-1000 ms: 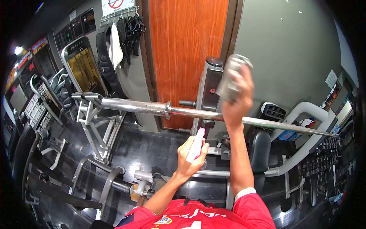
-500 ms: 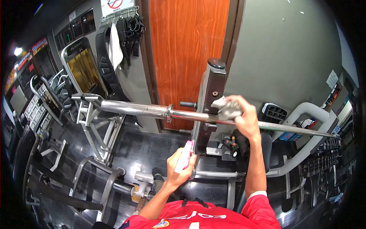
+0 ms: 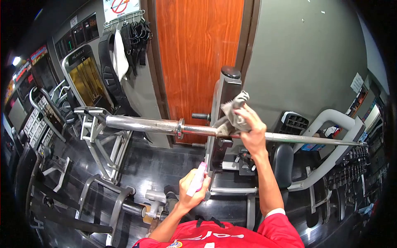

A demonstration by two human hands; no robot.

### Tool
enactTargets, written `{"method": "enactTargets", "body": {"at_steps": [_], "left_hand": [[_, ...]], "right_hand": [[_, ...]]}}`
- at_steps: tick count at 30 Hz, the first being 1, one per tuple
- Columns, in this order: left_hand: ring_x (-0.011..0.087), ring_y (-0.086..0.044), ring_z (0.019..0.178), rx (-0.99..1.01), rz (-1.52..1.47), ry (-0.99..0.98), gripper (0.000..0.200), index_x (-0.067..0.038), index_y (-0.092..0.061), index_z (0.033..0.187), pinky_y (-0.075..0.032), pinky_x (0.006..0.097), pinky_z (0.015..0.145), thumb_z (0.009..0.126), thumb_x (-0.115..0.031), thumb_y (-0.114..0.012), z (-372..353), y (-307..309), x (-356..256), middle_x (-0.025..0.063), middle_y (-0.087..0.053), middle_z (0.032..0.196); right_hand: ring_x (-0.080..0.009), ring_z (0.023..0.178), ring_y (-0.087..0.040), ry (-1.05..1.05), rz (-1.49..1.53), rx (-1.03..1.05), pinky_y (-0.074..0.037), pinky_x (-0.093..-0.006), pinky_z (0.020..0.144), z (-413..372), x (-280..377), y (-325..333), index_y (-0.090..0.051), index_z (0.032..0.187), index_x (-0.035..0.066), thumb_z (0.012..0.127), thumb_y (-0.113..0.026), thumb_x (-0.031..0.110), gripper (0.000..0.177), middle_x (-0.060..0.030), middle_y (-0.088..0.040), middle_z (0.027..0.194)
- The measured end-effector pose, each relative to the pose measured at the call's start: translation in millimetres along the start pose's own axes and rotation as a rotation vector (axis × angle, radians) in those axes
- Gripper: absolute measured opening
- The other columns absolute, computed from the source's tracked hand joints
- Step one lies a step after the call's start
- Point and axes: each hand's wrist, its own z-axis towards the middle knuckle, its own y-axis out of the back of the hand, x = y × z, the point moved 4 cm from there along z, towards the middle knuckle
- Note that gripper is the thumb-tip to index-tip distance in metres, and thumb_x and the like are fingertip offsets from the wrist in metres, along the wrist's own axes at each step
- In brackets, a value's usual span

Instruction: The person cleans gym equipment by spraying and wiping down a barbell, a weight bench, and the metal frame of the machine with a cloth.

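A long chrome barbell (image 3: 142, 125) lies across the rack, passing in front of the upright post (image 3: 228, 89). My right hand (image 3: 253, 134) is closed on a crumpled grey cloth (image 3: 235, 115), which is pressed against the bar just right of its collar (image 3: 180, 128). Lower down, my left hand (image 3: 192, 188) grips a white and pink spray bottle (image 3: 197, 178), held below the bar and tilted, with its pink end up. Part of the bottle is hidden by my fingers.
Behind the rack is a wooden door (image 3: 198, 58). A black bench pad (image 3: 283, 165) stands by my right forearm. Dumbbells (image 3: 345, 175) fill a rack at right; a weight machine (image 3: 84, 80) and belts (image 3: 136, 37) are at left.
My right hand and the cloth have shifted left along the bar, towards the collar. My left hand still holds the bottle in nearly the same place. The view has turned slightly.
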Motion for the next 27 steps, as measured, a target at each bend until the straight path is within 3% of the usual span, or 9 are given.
{"method": "enactTargets", "body": {"at_steps": [4,6,8,12,18,19,21,24,27], "left_hand": [[0.0187,-0.061,0.058,-0.001,-0.061,0.088,0.013,0.001,-0.061,0.089,-0.048,0.0290,0.054,0.079,-0.003,-0.068,-2,-1,-8,0.0092,-0.061,0.074],[0.0189,-0.062,0.061,0.012,-0.038,0.067,0.013,0.001,-0.061,0.088,-0.049,0.0287,0.056,0.078,-0.002,-0.068,-3,0,-6,0.0094,-0.061,0.075],[0.0194,-0.063,0.063,0.053,-0.056,0.063,0.013,0.001,-0.061,0.088,-0.050,0.0292,0.057,0.077,-0.001,-0.068,-2,-2,-9,0.0097,-0.062,0.076],[0.0210,-0.064,0.064,0.087,-0.008,0.027,0.015,0.001,-0.062,0.089,-0.050,0.0300,0.058,0.076,-0.001,-0.069,4,-4,-11,0.0102,-0.062,0.077],[0.0202,-0.064,0.062,0.069,-0.071,0.080,0.014,0.001,-0.061,0.089,-0.050,0.0294,0.056,0.077,-0.001,-0.069,-2,-8,-2,0.0098,-0.062,0.075],[0.0202,-0.064,0.062,0.064,-0.074,0.085,0.014,0.001,-0.061,0.089,-0.050,0.0294,0.056,0.077,-0.001,-0.069,-4,-8,-3,0.0098,-0.062,0.075],[0.0183,-0.063,0.060,0.053,-0.083,0.111,0.014,0.001,-0.061,0.089,-0.049,0.0285,0.055,0.077,-0.001,-0.069,-6,-7,-2,0.0092,-0.062,0.074],[0.0151,-0.063,0.058,0.025,-0.081,0.099,0.014,0.001,-0.061,0.090,-0.049,0.0272,0.053,0.078,-0.001,-0.068,-11,-2,0,0.0082,-0.062,0.073],[0.0124,-0.062,0.056,0.037,-0.107,0.154,0.013,0.001,-0.060,0.090,-0.049,0.0257,0.051,0.079,0.000,-0.068,-14,-1,5,0.0071,-0.062,0.072]], "right_hand": [[-0.0206,0.098,-0.060,-0.133,0.306,-0.501,-0.047,-0.0300,0.088,36,1,39,-0.059,0.109,0.004,0.066,-0.038,-0.017,0.052,-0.0094,-0.064,0.099],[-0.0234,0.099,-0.061,-0.122,0.506,-0.410,-0.047,-0.0322,0.090,67,14,39,-0.060,0.108,0.005,0.070,-0.044,-0.013,0.045,-0.0115,-0.063,0.102],[-0.0274,0.099,-0.061,0.215,-0.052,-0.098,-0.046,-0.0339,0.091,105,33,26,-0.060,0.108,0.005,0.076,-0.051,-0.004,0.035,-0.0132,-0.062,0.104],[-0.0264,0.091,-0.065,-0.192,-0.008,0.376,-0.049,-0.0358,0.081,150,-5,-12,-0.066,0.102,0.009,0.082,-0.053,0.013,0.024,-0.0134,-0.067,0.096],[-0.0257,0.090,-0.064,-0.202,-0.064,0.651,-0.049,-0.0335,0.081,208,-89,-54,-0.067,0.103,0.009,0.080,-0.052,0.012,0.027,-0.0125,-0.068,0.098],[-0.0257,0.090,-0.064,-0.201,-0.065,0.658,-0.049,-0.0335,0.081,214,-98,-58,-0.067,0.103,0.009,0.080,-0.052,0.012,0.027,-0.0125,-0.068,0.098],[-0.0235,0.087,-0.064,-0.463,-0.603,0.665,-0.049,-0.0333,0.080,222,-125,-53,-0.069,0.099,0.009,0.080,-0.051,0.013,0.026,-0.0118,-0.069,0.097],[-0.0178,0.085,-0.062,-0.441,-0.103,0.340,-0.049,-0.0310,0.079,226,-96,-18,-0.067,0.099,0.005,0.080,-0.045,0.010,0.030,-0.0124,-0.068,0.094],[-0.0145,0.091,-0.061,-0.229,0.241,0.343,-0.048,-0.0286,0.083,213,-30,1,-0.061,0.107,0.003,0.075,-0.038,-0.001,0.039,-0.0091,-0.066,0.101]]}}
